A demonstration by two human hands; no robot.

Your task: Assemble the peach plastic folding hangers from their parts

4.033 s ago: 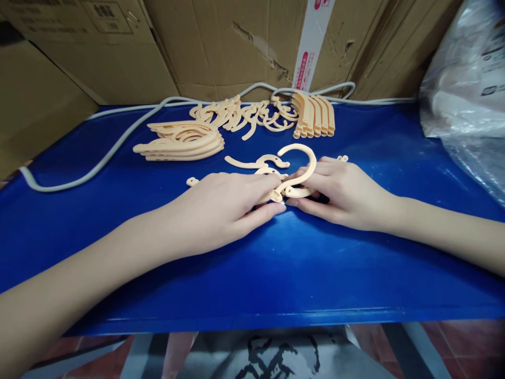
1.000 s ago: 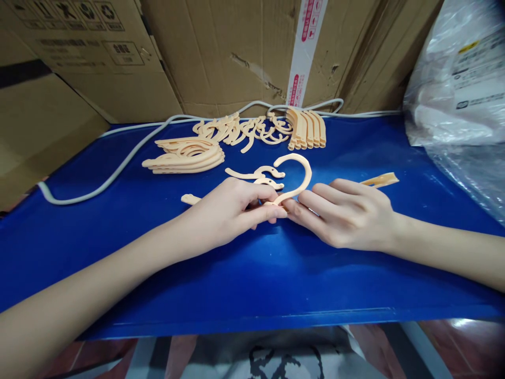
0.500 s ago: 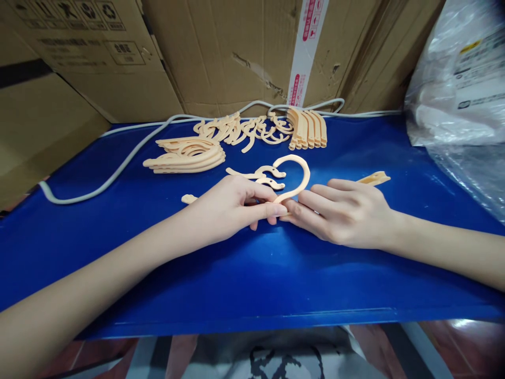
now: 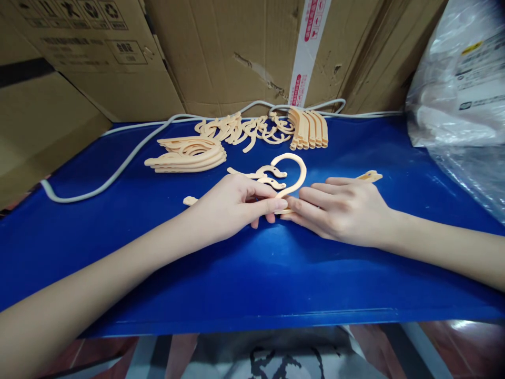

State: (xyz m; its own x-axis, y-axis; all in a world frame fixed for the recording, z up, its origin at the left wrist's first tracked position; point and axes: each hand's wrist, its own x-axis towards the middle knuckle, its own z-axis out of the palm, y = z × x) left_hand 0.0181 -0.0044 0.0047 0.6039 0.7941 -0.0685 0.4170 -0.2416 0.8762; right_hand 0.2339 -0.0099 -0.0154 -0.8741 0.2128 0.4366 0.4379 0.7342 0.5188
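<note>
Thumb and fingers of my left hand (image 4: 240, 202) pinch the lower end of a cream plastic hanger hook (image 4: 303, 171), whose curve stands up between both hands. Knuckles up, my right hand (image 4: 343, 210) is closed over a cream hanger arm; the arm's far end (image 4: 370, 176) sticks out beyond the fingers. The hands meet at the hook's base, where the joint is mostly hidden. Just behind my left hand lie two small curved pieces (image 4: 272, 171). The tip of another cream piece (image 4: 190, 200) shows past my left wrist.
At the back of the blue table (image 4: 252, 279) lie stacked hanger arms (image 4: 185, 158), a pile of loose hooks (image 4: 236, 129) and another stack of arms (image 4: 310, 129). A white cable (image 4: 114, 181) runs behind them. Cardboard boxes (image 4: 236, 47) and plastic wrap (image 4: 442, 95) border the table.
The hook has shifted slightly left and tilted a little. The hanger arm's far end beyond my right hand has moved slightly left. Both hands keep nearly the same place.
</note>
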